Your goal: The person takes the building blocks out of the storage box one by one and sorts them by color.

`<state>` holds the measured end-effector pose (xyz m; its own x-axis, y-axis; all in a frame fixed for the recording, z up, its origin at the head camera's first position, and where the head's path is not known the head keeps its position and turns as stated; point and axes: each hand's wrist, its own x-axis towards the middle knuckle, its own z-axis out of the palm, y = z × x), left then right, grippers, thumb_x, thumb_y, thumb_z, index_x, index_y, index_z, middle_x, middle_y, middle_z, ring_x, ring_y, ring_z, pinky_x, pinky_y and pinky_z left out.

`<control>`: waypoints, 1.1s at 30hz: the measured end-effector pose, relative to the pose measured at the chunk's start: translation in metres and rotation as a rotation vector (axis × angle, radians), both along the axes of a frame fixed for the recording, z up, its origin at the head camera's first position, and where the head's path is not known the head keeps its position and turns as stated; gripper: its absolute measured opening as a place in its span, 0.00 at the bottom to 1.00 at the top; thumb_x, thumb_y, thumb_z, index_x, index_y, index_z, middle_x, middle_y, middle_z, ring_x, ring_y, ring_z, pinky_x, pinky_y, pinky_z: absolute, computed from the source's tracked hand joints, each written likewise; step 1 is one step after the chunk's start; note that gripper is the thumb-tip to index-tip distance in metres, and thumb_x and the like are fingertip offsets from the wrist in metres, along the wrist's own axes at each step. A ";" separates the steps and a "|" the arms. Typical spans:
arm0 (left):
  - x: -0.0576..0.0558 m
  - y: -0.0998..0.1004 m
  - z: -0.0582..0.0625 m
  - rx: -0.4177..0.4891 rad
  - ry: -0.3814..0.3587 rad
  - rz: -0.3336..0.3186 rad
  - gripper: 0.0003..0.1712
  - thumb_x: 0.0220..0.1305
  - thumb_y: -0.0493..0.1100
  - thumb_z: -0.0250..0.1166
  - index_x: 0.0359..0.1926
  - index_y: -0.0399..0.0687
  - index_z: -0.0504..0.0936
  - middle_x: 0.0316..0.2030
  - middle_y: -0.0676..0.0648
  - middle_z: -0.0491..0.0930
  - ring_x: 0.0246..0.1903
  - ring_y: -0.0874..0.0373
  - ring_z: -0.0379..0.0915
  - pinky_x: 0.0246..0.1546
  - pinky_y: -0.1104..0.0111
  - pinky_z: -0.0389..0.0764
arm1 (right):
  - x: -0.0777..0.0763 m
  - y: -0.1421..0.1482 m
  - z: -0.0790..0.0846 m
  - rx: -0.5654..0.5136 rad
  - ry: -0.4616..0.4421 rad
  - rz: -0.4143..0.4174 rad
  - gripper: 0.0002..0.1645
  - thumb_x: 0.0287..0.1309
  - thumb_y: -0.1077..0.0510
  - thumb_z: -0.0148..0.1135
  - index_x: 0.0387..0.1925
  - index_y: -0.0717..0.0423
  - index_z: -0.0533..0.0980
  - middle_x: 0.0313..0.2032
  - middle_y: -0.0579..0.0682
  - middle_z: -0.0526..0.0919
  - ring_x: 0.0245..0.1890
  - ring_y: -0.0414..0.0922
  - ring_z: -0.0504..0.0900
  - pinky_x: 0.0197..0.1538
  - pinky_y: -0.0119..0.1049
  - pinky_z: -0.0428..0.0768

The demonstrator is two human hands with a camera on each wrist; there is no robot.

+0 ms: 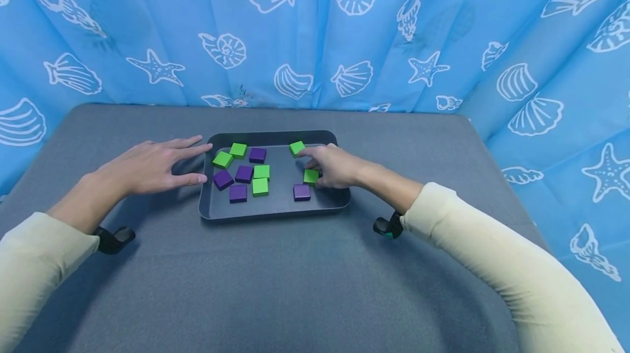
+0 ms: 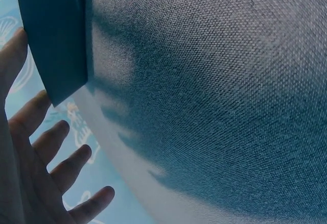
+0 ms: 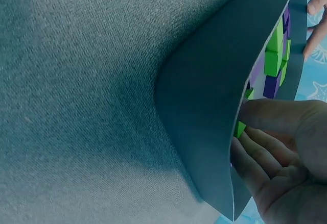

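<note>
We have our right hand [image 1: 339,167] with bent fingers about one green block [image 1: 310,177] in the tray's right half, can't tell if pinched; our left hand [image 1: 147,167] holds nothing, fingers spread at the left rim. We count six green, five purple blocks [image 1: 238,194] visible in one tray [image 1: 281,191]: four each left, two green plus one purple right. Grey table [image 1: 295,276] below, blue shell-print curtain [image 1: 315,24] behind.

Curtained-off work spot, room type unclear: table [image 1: 305,276], grey woven surface; blue curtain [image 1: 315,30], white seashell-and-starfish print, hangs behind table and along its right side.
</note>
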<state>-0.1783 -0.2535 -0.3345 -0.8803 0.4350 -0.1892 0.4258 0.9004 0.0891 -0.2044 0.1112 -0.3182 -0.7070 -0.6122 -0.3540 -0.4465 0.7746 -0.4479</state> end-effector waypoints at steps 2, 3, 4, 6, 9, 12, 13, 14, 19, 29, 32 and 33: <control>0.000 0.000 0.001 -0.002 0.001 -0.003 0.50 0.63 0.75 0.54 0.77 0.53 0.59 0.75 0.34 0.54 0.64 0.27 0.62 0.58 0.32 0.64 | -0.001 0.000 0.002 -0.014 -0.001 0.000 0.44 0.57 0.70 0.68 0.73 0.59 0.61 0.63 0.59 0.76 0.65 0.50 0.74 0.65 0.45 0.73; 0.000 -0.001 0.001 -0.003 0.002 -0.004 0.50 0.63 0.75 0.54 0.77 0.53 0.59 0.75 0.34 0.54 0.64 0.26 0.62 0.57 0.32 0.65 | -0.001 0.000 0.003 -0.024 -0.003 0.001 0.44 0.57 0.71 0.67 0.73 0.59 0.61 0.63 0.59 0.76 0.65 0.50 0.75 0.65 0.45 0.73; 0.000 -0.001 0.001 -0.001 0.002 -0.003 0.50 0.63 0.75 0.54 0.77 0.53 0.59 0.75 0.35 0.54 0.64 0.27 0.63 0.57 0.33 0.66 | -0.001 0.001 0.003 -0.037 -0.003 0.004 0.44 0.57 0.71 0.67 0.72 0.59 0.61 0.63 0.59 0.76 0.64 0.50 0.75 0.64 0.45 0.74; 0.001 -0.001 0.001 -0.001 0.001 0.000 0.50 0.63 0.75 0.54 0.77 0.53 0.59 0.75 0.35 0.54 0.64 0.26 0.63 0.57 0.32 0.65 | -0.002 0.003 0.005 -0.069 -0.004 0.006 0.42 0.57 0.72 0.67 0.72 0.60 0.63 0.63 0.59 0.77 0.63 0.50 0.76 0.63 0.44 0.75; 0.002 -0.001 0.000 -0.002 0.001 0.006 0.50 0.63 0.75 0.54 0.77 0.53 0.59 0.75 0.34 0.54 0.64 0.26 0.62 0.58 0.32 0.64 | -0.005 0.007 0.010 -0.115 0.010 0.017 0.40 0.57 0.72 0.66 0.71 0.61 0.64 0.63 0.59 0.77 0.62 0.51 0.77 0.62 0.44 0.77; 0.002 -0.001 0.001 0.000 0.002 0.007 0.50 0.63 0.75 0.54 0.77 0.54 0.59 0.75 0.34 0.54 0.64 0.26 0.61 0.58 0.31 0.63 | -0.008 0.013 0.016 -0.142 0.040 0.019 0.38 0.58 0.71 0.66 0.70 0.62 0.65 0.62 0.58 0.77 0.62 0.50 0.77 0.62 0.45 0.76; 0.002 -0.001 0.001 0.003 0.001 0.006 0.50 0.63 0.75 0.54 0.77 0.54 0.59 0.75 0.34 0.54 0.64 0.26 0.62 0.58 0.31 0.63 | -0.009 0.015 0.019 -0.151 0.050 0.018 0.38 0.58 0.71 0.66 0.70 0.62 0.66 0.63 0.58 0.77 0.62 0.51 0.77 0.62 0.46 0.76; 0.002 0.000 0.001 0.005 0.001 0.005 0.50 0.63 0.75 0.54 0.77 0.54 0.59 0.75 0.34 0.54 0.64 0.26 0.62 0.58 0.31 0.63 | -0.010 0.018 0.021 -0.158 0.061 0.014 0.38 0.58 0.70 0.66 0.70 0.61 0.66 0.62 0.58 0.77 0.63 0.50 0.77 0.62 0.46 0.76; 0.001 0.000 0.001 0.011 -0.012 0.007 0.49 0.64 0.75 0.53 0.77 0.55 0.58 0.75 0.35 0.54 0.66 0.26 0.59 0.60 0.28 0.57 | -0.015 0.033 0.030 -0.208 0.109 -0.013 0.39 0.57 0.72 0.66 0.69 0.59 0.67 0.62 0.58 0.78 0.61 0.53 0.77 0.62 0.49 0.76; 0.003 0.003 0.000 0.011 -0.033 -0.026 0.47 0.70 0.70 0.49 0.78 0.48 0.53 0.76 0.36 0.51 0.70 0.30 0.54 0.60 0.28 0.56 | -0.030 0.067 0.034 -0.250 0.237 -0.064 0.38 0.57 0.74 0.63 0.70 0.60 0.67 0.65 0.59 0.74 0.63 0.54 0.76 0.63 0.49 0.75; 0.004 0.006 0.000 0.020 -0.029 -0.039 0.46 0.72 0.68 0.48 0.78 0.46 0.52 0.76 0.37 0.50 0.71 0.33 0.53 0.62 0.29 0.55 | -0.034 0.076 0.029 -0.245 0.248 -0.088 0.38 0.57 0.74 0.62 0.69 0.61 0.66 0.64 0.61 0.75 0.63 0.55 0.75 0.64 0.50 0.74; 0.005 0.007 0.000 0.021 -0.029 -0.040 0.46 0.72 0.68 0.48 0.78 0.45 0.51 0.76 0.37 0.50 0.71 0.33 0.53 0.62 0.29 0.55 | -0.035 0.079 0.027 -0.243 0.251 -0.096 0.37 0.57 0.74 0.62 0.69 0.62 0.66 0.63 0.62 0.75 0.63 0.56 0.75 0.64 0.50 0.74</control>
<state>-0.1735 -0.2469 -0.3346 -0.8564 0.4741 -0.2043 0.4586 0.8804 0.1207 -0.2399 0.1900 -0.2915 -0.8117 -0.5839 -0.0147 -0.4964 0.7027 -0.5097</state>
